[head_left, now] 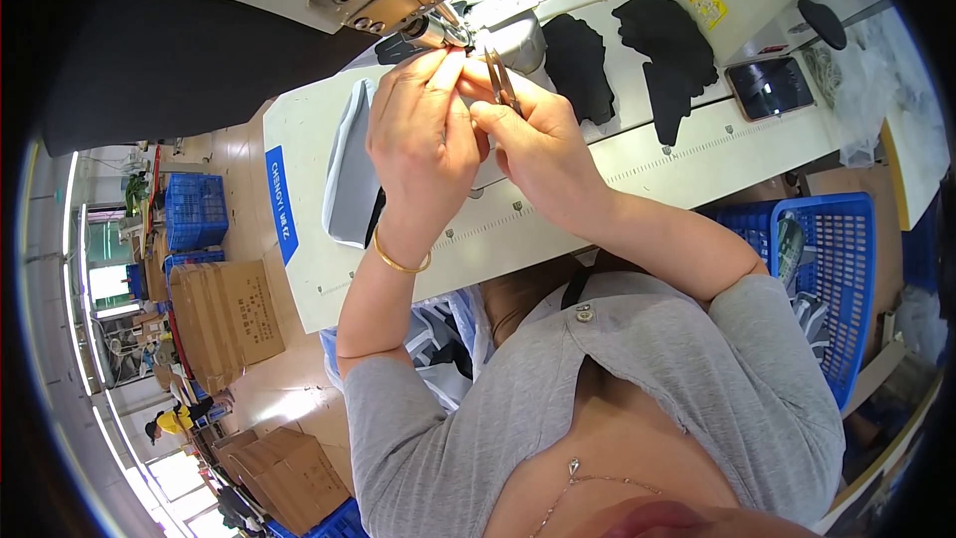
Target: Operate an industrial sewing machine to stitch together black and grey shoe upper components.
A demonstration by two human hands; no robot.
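Both hands are raised close together under the head of a sewing machine (398,2), by its lit needle area. My right hand (546,139) is closed around a pair of dark metal tweezers (503,85), with the pointed prongs upward and slightly apart. My left hand (423,130) has its fingers pressed together at the presser foot (456,36). Whatever those fingertips pinch is hidden. A grey, white-edged fabric piece (351,174) lies left of my left wrist. Black cut fabric pieces (578,65) lie on the machine table (418,269), right of the needle.
Another black fabric piece (682,60) and a phone (769,88) lie farther right. A blue plastic basket (846,279) stands beside my right elbow. Below the table edge is a bag of fabric pieces (438,344). Cardboard boxes (224,324) stand on the floor at left.
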